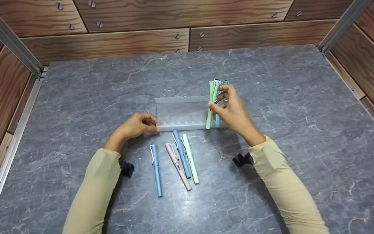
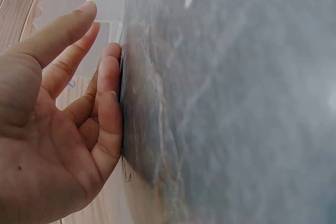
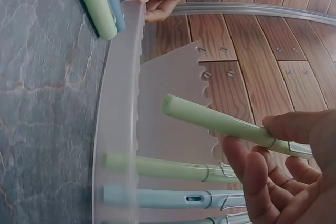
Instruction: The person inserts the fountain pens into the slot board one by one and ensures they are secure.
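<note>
Green pen [image 3: 210,119] is hovering over the three o'clock end of the clear tray [image 1: 183,128], the right hand [image 1: 234,112] pinching it. At eight o'clock, the left hand [image 1: 136,125] is gripping the tray's corner. Four loose pens [image 1: 178,165] are lying on the surface [image 1: 287,113] toward six o'clock.

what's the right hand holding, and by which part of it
The right hand holds a light green pen near its middle.
</note>
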`<state>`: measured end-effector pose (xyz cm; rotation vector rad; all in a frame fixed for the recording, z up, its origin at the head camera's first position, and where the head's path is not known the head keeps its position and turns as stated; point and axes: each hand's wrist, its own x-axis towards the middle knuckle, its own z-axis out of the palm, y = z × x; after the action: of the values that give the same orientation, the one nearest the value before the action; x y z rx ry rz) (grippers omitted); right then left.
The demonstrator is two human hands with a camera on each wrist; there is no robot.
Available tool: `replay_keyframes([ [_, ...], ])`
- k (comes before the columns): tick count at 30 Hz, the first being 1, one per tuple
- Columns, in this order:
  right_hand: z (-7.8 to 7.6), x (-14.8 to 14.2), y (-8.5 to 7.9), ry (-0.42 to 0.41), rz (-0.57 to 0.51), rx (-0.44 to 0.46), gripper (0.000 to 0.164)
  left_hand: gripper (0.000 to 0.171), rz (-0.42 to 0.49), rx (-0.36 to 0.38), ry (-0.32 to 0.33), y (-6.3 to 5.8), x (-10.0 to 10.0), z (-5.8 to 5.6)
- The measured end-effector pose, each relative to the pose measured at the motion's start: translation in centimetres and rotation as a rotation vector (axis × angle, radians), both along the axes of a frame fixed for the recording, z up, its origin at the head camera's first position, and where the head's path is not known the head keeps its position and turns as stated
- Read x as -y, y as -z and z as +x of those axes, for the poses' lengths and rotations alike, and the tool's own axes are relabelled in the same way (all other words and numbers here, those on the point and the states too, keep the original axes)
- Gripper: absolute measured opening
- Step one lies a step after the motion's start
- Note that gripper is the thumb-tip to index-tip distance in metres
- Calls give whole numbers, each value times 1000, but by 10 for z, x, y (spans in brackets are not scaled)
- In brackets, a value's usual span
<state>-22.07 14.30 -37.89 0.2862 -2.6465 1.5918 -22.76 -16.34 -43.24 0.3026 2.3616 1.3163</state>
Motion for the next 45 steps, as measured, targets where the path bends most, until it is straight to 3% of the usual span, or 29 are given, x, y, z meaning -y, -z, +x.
replay_keyframes([
  [23, -8, 14, 13, 86, 133, -184, 45, 26, 10, -12, 1, 0, 0, 0],
  [30, -9, 14, 15, 87, 127, -185, 45, 27, 14, -5, 1, 0, 0, 0],
  [37, -10, 15, 17, 104, 238, -226, 45, 27, 11, 9, -6, 0, 0, 1],
  [45, -10, 17, 16, 92, 305, -210, 44, 27, 17, 8, -8, 2, 1, -1],
])
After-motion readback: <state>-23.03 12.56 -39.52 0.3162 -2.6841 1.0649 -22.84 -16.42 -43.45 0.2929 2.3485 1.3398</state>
